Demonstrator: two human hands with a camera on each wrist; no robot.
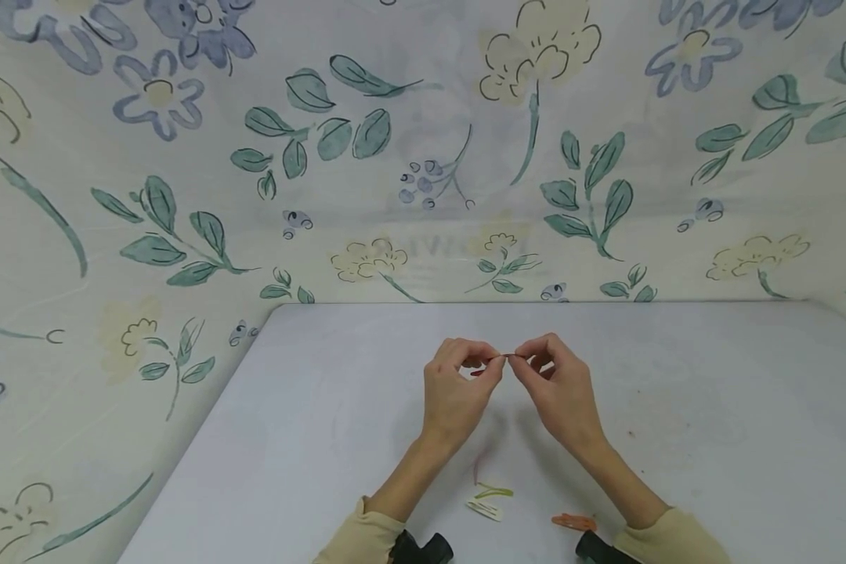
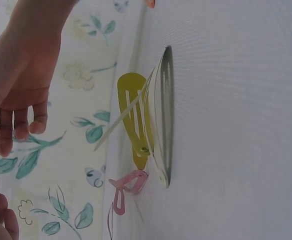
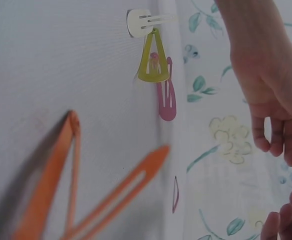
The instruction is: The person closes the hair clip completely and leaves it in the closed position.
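Over the far part of the table my left hand (image 1: pixel 460 390) and right hand (image 1: pixel 558 385) meet, fingertips nearly together. Between thumb and fingers each pinches one end of a small, thin, dark hair clip (image 1: pixel 508 356), which shows edge-on and is mostly covered by the fingertips. A dark red clip (image 1: pixel 476 373) shows just below the left fingers; the right wrist view has a slim dark red clip (image 3: pixel 175 195) near the table's edge. Closer to the forearms are a white snap clip (image 1: pixel 484 510), a yellow-green one (image 1: pixel 494 491) and a pink one (image 1: pixel 475 470), grouped together.
An orange snap clip (image 1: pixel 574 522) stands apart from that group, near the right wrist camera (image 1: pixel 595 547). The left wrist camera (image 1: pixel 423 548) is strapped below the left sleeve (image 1: pixel 362 536). Beyond the white table (image 1: pixel 310 439) hangs a flower-patterned cloth (image 1: pixel 423 227).
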